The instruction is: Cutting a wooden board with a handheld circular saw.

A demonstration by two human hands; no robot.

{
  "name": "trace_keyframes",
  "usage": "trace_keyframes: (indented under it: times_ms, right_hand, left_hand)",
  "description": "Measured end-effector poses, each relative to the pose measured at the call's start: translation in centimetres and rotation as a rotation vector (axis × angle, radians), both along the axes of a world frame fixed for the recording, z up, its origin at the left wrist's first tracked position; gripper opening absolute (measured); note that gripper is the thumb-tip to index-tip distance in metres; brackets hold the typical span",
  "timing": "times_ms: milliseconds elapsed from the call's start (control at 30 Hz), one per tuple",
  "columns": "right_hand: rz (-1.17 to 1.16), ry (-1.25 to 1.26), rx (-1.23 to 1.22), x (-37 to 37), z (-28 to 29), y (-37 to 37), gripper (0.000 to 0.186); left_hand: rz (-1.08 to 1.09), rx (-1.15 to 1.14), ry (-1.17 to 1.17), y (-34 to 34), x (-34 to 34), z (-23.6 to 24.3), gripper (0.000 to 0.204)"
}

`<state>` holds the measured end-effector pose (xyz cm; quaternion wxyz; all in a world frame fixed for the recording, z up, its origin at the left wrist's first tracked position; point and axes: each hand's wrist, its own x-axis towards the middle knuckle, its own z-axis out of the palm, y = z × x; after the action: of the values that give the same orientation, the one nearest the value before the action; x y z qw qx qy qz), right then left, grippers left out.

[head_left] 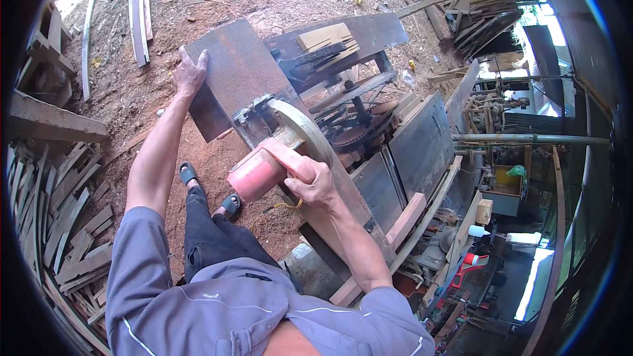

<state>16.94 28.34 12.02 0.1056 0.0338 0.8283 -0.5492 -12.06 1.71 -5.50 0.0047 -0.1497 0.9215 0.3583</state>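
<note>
My right hand [312, 183] is wrapped round the handle of a red power tool [250, 177]. The tool has a round motor housing and a pale curved guard [302, 125], like a circular saw. It sits at the near end of a rusty brown metal plate [242, 69]. My left hand [189, 75] grips that plate at its far left corner, thumb on the upper edge and fingers over the side. Just right of the tool stands a machine frame with a toothed wheel [356, 137] and grey side panels [422, 138].
Several notched wood pieces [326, 38] lie on a second metal plate beyond the machine. Wood offcuts [72, 231] heap up at left. Sawdust covers the ground [231, 0] around my feet. A cluttered workbench [461, 257] with a white bottle [479, 231] runs along the right.
</note>
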Motion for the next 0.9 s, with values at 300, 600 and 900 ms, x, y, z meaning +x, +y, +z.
trace_keyframes:
  times_ms: [300,600,900]
  right_hand:
    - [-0.001,-0.049,-0.051,0.16,-0.51,0.14,0.019]
    - [-0.046,0.035,0.029,0.17,0.05,-0.48,0.018]
    - [-0.066,0.033,0.073,0.82,-0.37,-0.15,0.019]
  left_hand:
    - [0.002,0.004,0.004,0.09,0.26,-0.29,0.090]
    - [0.026,0.010,-0.009,0.09,0.14,0.15,0.087]
    - [0.018,0.032,0.031,0.08,0.34,0.54,0.082]
